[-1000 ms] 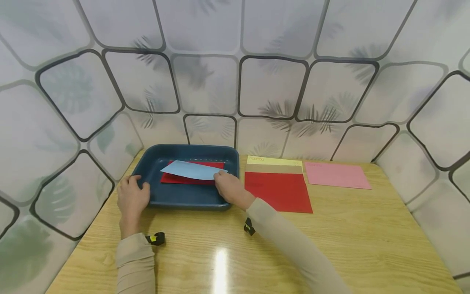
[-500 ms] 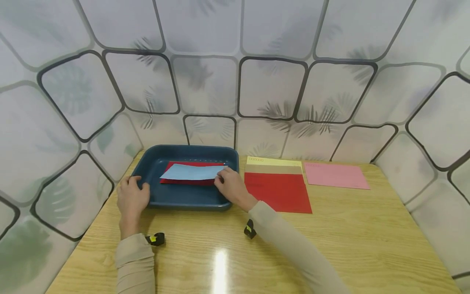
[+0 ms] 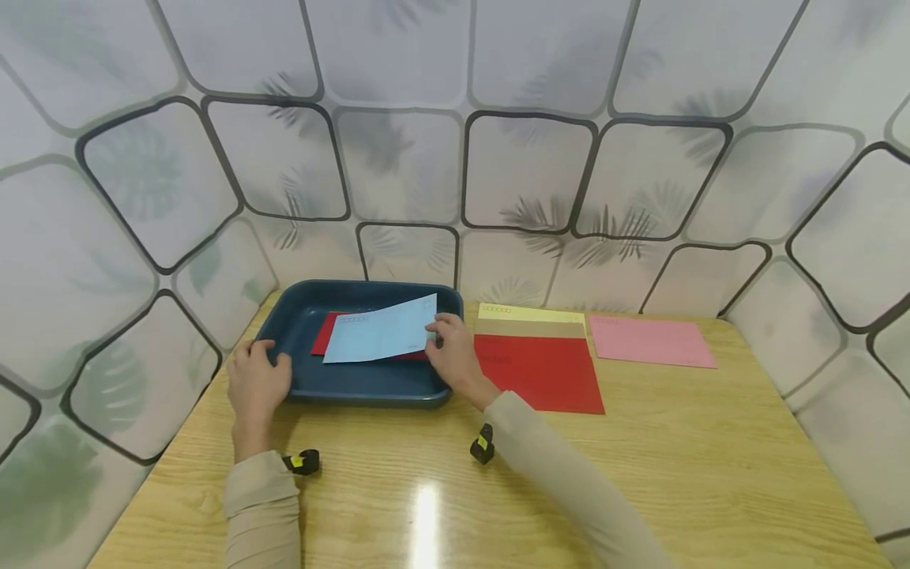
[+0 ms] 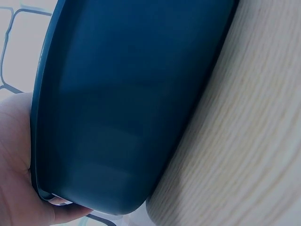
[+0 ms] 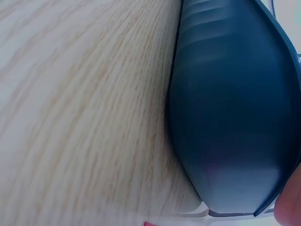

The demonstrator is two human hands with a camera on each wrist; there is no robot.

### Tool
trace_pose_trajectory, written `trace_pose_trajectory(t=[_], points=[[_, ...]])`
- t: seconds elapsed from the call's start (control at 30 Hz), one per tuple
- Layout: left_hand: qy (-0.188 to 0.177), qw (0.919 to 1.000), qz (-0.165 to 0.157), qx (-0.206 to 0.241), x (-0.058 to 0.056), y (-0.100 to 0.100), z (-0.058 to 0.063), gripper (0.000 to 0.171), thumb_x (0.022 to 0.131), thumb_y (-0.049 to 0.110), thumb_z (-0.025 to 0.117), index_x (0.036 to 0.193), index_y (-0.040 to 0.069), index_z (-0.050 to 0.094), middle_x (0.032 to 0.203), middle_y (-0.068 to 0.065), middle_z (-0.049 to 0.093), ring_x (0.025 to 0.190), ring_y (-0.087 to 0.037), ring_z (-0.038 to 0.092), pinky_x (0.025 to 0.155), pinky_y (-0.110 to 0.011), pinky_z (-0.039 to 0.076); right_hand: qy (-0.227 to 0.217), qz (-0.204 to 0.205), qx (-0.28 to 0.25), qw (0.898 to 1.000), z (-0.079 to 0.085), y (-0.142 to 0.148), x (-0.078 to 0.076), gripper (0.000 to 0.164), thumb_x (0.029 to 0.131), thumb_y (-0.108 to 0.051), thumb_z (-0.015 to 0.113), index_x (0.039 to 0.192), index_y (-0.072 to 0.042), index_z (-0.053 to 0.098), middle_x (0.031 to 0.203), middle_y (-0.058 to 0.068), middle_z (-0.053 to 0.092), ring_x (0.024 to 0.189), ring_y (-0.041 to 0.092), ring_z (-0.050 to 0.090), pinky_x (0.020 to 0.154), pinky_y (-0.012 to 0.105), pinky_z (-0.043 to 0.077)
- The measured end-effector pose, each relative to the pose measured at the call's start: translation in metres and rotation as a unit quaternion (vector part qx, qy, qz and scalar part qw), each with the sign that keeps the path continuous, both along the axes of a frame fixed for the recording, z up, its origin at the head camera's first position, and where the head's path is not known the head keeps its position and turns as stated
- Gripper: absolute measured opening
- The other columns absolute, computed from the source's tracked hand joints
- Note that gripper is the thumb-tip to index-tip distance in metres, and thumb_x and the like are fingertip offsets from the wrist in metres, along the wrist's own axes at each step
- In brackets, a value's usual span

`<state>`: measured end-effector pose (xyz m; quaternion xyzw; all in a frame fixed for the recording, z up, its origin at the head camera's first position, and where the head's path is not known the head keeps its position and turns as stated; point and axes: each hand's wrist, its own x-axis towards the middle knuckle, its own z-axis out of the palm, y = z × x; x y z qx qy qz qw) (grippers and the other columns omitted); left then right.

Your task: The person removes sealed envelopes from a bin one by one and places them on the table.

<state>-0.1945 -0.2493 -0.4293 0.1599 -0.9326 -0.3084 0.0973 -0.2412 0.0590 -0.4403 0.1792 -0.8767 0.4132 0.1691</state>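
Observation:
A dark blue tray [image 3: 341, 387] stands at the table's back left. My left hand [image 3: 258, 379] grips its left rim near the front corner; the left wrist view shows that hand [image 4: 16, 160] curled at the tray's edge [image 4: 108, 117]. Over the tray, my right hand [image 3: 457, 356] pinches the right edge of a light blue envelope [image 3: 380, 332] between thumb and fingers. That envelope is tilted, its right end raised. Beneath it a red envelope [image 3: 323, 336] lies in the tray, mostly covered. Only a fingertip [image 5: 289, 202] shows beside the tray in the right wrist view.
Right of the tray, a red envelope [image 3: 540, 375] overlaps a brown one [image 3: 529, 327] and a yellow one [image 3: 540, 313]. A pink envelope [image 3: 654, 341] lies farther right. Patterned wall panels [image 3: 526, 174] rise behind the wooden table [image 3: 711, 466].
The light blue envelope has turned from a flatter pose, its right end rising and its printed face now showing. My right hand shifted slightly right. My left hand kept its place on the rim.

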Motion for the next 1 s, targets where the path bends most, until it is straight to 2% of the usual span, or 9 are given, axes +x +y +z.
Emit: trace_pose_trajectory(t=[0.07,0.17,0.4,0.5,0.73,1.0], points=[[0.0,1.0,0.0,0.0,0.0,0.0,0.0,0.047,0.099,0.024,0.039,0.137,-0.003,0.047,0.152,-0.029,0.028,0.136,-0.051,0.027,0.098,-0.069,0.032,-0.011,-0.004,-0.003,1.0,0.001,0.0,0.0,0.023,0.087,-0.001,0.069,0.109,0.004,0.072,0.133,0.022,0.058,0.105,0.03,0.064,0.089,0.036,0.056],[0.001,1.0,0.0,-0.002,0.0,0.001,0.001,0.047,0.099,0.024,0.039,0.137,-0.002,0.047,0.151,-0.029,0.028,0.135,-0.051,0.028,0.097,-0.068,0.033,-0.034,-0.003,-0.005,0.999,0.005,0.001,-0.001,0.025,0.087,0.0,0.067,0.111,0.003,0.072,0.137,0.023,0.056,0.104,0.03,0.066,0.09,0.038,0.056],[0.004,1.0,0.002,-0.003,0.0,0.0,0.002,0.047,0.099,0.024,0.039,0.137,-0.002,0.048,0.151,-0.029,0.028,0.134,-0.051,0.029,0.097,-0.068,0.033,-0.126,0.017,-0.048,0.991,0.019,0.003,0.001,0.028,0.087,-0.001,0.062,0.113,0.001,0.072,0.13,0.018,0.063,0.092,0.027,0.063,0.086,0.038,0.057],[0.003,1.0,0.002,-0.003,-0.001,-0.001,0.0,0.047,0.099,0.024,0.04,0.137,-0.003,0.048,0.15,-0.029,0.029,0.134,-0.051,0.029,0.097,-0.068,0.033,-0.146,0.018,-0.053,0.988,0.022,0.004,0.001,0.029,0.087,-0.001,0.061,0.114,0.0,0.072,0.127,0.016,0.065,0.09,0.026,0.061,0.082,0.036,0.057],[0.001,1.0,0.0,0.003,0.001,-0.001,0.0,0.047,0.099,0.024,0.04,0.137,-0.002,0.048,0.151,-0.029,0.029,0.134,-0.051,0.029,0.097,-0.068,0.033,-0.141,0.036,-0.04,0.989,0.022,0.006,0.001,0.029,0.085,0.002,0.061,0.112,0.003,0.072,0.113,0.016,0.069,0.083,0.024,0.059,0.074,0.03,0.054],[0.004,1.0,0.004,0.0,0.0,0.0,-0.001,0.047,0.098,0.024,0.04,0.136,-0.002,0.048,0.15,-0.029,0.03,0.134,-0.051,0.029,0.096,-0.068,0.033,-0.131,0.046,-0.041,0.99,0.02,0.006,0.002,0.036,0.086,0.001,0.063,0.121,0.0,0.069,0.124,0.014,0.06,0.092,0.024,0.06,0.082,0.032,0.056]])
